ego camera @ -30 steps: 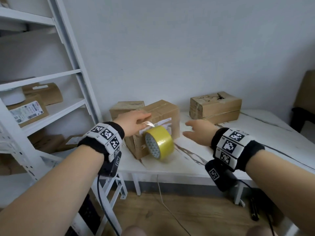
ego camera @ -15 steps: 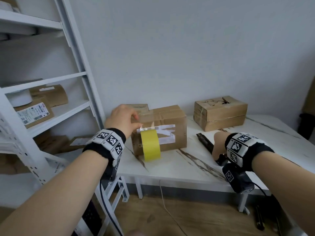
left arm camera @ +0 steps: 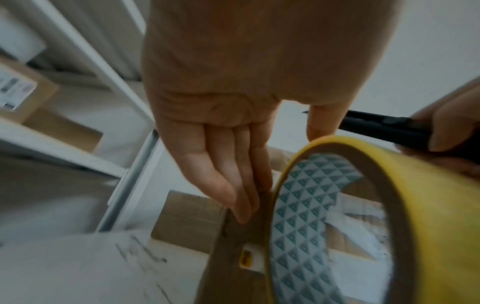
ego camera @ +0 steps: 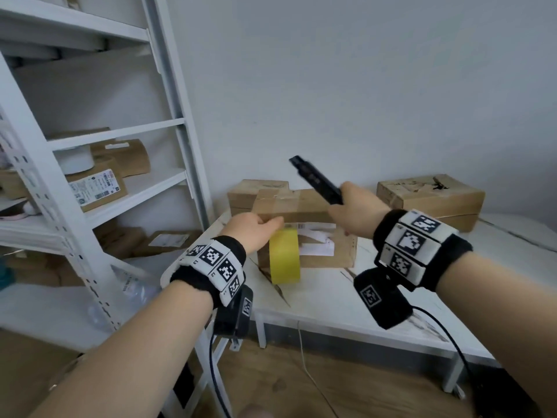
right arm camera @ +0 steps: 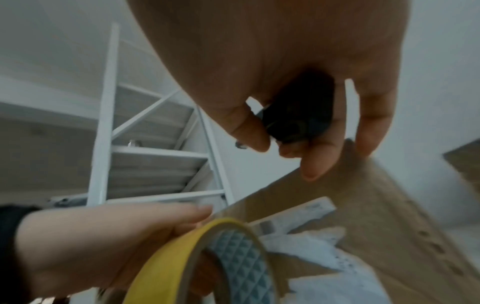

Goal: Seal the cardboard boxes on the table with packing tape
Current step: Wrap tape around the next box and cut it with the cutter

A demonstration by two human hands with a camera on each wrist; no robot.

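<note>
My left hand (ego camera: 251, 229) rests at the near top edge of the brown cardboard box with a white shipping label (ego camera: 313, 236); in the left wrist view its fingers (left arm camera: 233, 176) lie straight and pressed together against the box's end face, the thumb (left arm camera: 320, 121) apart from them and touching the top of the roll. The yellow roll of packing tape with a grey-and-white patterned core (ego camera: 284, 255) hangs on edge against the front face of this box, just beside my left fingers; whether a strip joins it to the box top I cannot tell. My right hand (ego camera: 357, 211) is raised above the box, fingers curled round the rear end of a slim black utility knife (ego camera: 316, 179), whose tip points up and to the left, clear of the cardboard. In the right wrist view the thumb and fingers (right arm camera: 315, 162) are clamped on the knife's dark body (right arm camera: 298, 115).

The labelled box stands on the white marble-patterned table (ego camera: 331, 300), near its left end. A second plain cardboard box (ego camera: 256, 191) sits directly behind it, touching or nearly so. A third cardboard box with dark scuffs on top (ego camera: 431, 197) stands well apart to the right, by the wall. To the left, a white metal shelving unit (ego camera: 168, 95) holds further brown parcels (ego camera: 96, 185).
</note>
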